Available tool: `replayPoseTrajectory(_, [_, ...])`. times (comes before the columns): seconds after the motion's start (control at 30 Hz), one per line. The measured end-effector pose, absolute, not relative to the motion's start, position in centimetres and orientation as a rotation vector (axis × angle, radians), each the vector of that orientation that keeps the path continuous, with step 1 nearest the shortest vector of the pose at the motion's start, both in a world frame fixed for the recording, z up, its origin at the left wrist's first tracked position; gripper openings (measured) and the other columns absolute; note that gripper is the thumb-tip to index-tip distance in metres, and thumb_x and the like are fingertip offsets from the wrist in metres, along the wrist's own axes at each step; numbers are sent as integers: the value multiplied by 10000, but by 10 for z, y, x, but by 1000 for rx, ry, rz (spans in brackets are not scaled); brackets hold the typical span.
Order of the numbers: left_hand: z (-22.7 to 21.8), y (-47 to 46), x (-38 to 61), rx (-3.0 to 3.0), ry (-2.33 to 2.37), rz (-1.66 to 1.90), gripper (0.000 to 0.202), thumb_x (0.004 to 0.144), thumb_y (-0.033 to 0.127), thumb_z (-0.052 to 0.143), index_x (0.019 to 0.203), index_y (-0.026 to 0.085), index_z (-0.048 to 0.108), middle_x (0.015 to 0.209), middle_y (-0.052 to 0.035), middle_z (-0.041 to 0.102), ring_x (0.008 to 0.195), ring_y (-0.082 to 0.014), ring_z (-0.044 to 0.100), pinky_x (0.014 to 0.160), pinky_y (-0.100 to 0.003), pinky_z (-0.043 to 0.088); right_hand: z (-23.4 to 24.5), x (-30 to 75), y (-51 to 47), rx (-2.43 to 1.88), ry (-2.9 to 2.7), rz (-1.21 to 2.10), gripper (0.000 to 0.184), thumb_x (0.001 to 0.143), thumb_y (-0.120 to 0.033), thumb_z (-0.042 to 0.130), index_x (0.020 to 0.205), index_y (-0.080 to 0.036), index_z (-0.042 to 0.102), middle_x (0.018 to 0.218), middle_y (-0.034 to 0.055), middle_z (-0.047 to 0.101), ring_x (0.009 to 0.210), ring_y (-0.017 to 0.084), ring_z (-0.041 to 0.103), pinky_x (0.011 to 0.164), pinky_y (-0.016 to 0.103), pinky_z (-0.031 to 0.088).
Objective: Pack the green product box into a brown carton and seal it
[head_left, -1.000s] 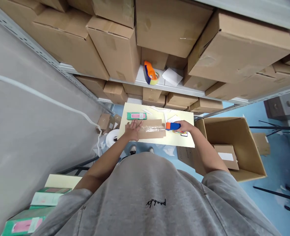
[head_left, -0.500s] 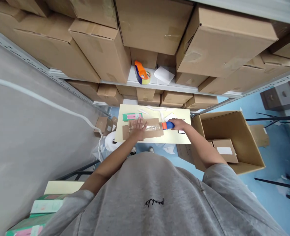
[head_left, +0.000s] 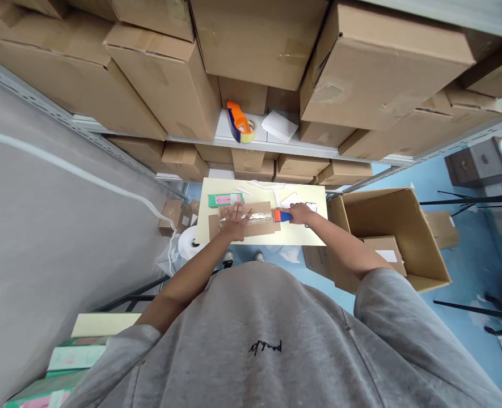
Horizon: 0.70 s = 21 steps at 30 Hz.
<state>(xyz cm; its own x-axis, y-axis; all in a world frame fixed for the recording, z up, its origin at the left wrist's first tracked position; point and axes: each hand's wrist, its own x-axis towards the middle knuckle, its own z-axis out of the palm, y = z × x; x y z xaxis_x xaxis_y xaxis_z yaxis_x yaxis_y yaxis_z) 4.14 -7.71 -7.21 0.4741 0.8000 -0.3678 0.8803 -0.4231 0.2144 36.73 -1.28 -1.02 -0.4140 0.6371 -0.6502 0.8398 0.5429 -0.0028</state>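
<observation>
Head view, looking down on a pale yellow board point(head_left: 203, 221) with a flat kraft cardboard package point(head_left: 261, 210) lying near its middle, long axis running left to right, and a strip of clear tape point(head_left: 254, 217) along that same line. Left hand point(head_left: 235, 222) flat on the package, palm down, fingers point(head_left: 243, 211) spread wide, pressing and gripping nothing. Right hand point(head_left: 300, 213) closed around the handle of a tape dispenser point(head_left: 283, 216), blue grip in the palm, orange head pointing left at the package's right end, long axis level with the strip. Likely light and thin, stiff enough to stay flat, yet apt to slide on the smooth board, so best pinned with an open palm near the tape line. Dispenser probably light and rigid, best held by the blue grip, away from the sticky tape and any cutting edge. Just beyond the package, a green box point(head_left: 225, 199) on the board; to the right, an open carton point(head_left: 378, 212) on the floor.
</observation>
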Motion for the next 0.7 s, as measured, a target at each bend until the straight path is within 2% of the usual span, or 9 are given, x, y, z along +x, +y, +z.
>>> replayPoseTrajectory(0.17, [-73, -78, 42, 2365, 1413, -272, 1445, 559, 340, 932, 1686, 283, 29, 1727, -174, -163, 1522, -511, -271, 1116, -786, -180, -16, 348, -3, 1213, 2111, -461, 935, 840, -329, 743, 1650, -374, 277, 1304, 160, 640, 1172, 371, 632, 996, 435, 426])
replayPoseTrajectory(0.47, [-78, -76, 42, 2373, 1391, -220, 1441, 539, 344, 940, 1688, 265, 73, 1730, -185, -144, 1530, -516, -253, 1120, -782, -175, -27, 339, 8, 1261, 2006, -495, 956, 779, -345, 829, 1615, -382, 366, 1350, 144, 638, 1222, 368, 610, 1015, 439, 429])
replayPoseTrajectory(0.53, [-78, -76, 42, 2372, 1389, -219, 1438, 535, 344, 940, 1688, 262, 84, 1731, -190, -136, 1532, -517, -246, 1120, -786, -168, -32, 338, 6, 1349, 1980, -526, 905, 762, -315, 840, 1573, -385, 445, 1322, 130, 661, 1235, 369, 603, 1032, 459, 420])
replayPoseTrajectory(0.6, [-77, -77, 41, 2374, 1389, -216, 1436, 531, 349, 941, 1688, 254, 96, 1732, -198, -122, 1536, -518, -234, 1125, -785, -159, -37, 337, -5, 1486, 1952, -537, 777, 786, -307, 818, 1511, -349, 542, 1286, 140, 679, 1252, 379, 587, 1041, 501, 407])
replayPoseTrajectory(0.63, [-77, -78, 40, 2378, 1387, -211, 1434, 530, 351, 942, 1688, 250, 102, 1732, -203, -113, 1541, -517, -224, 1130, -781, -156, -40, 338, -13, 1550, 1943, -527, 685, 829, -316, 780, 1484, -310, 578, 1267, 159, 682, 1263, 388, 575, 1039, 529, 399])
replayPoseTrajectory(0.7, [-76, -80, 39, 2389, 1385, -192, 1430, 527, 353, 946, 1687, 246, 116, 1732, -214, -96, 1552, -508, -199, 1140, -771, -154, -46, 341, -33, 1610, 1933, -524, 619, 862, -367, 757, 1457, -283, 609, 1182, 168, 704, 1199, 394, 609, 1000, 538, 422])
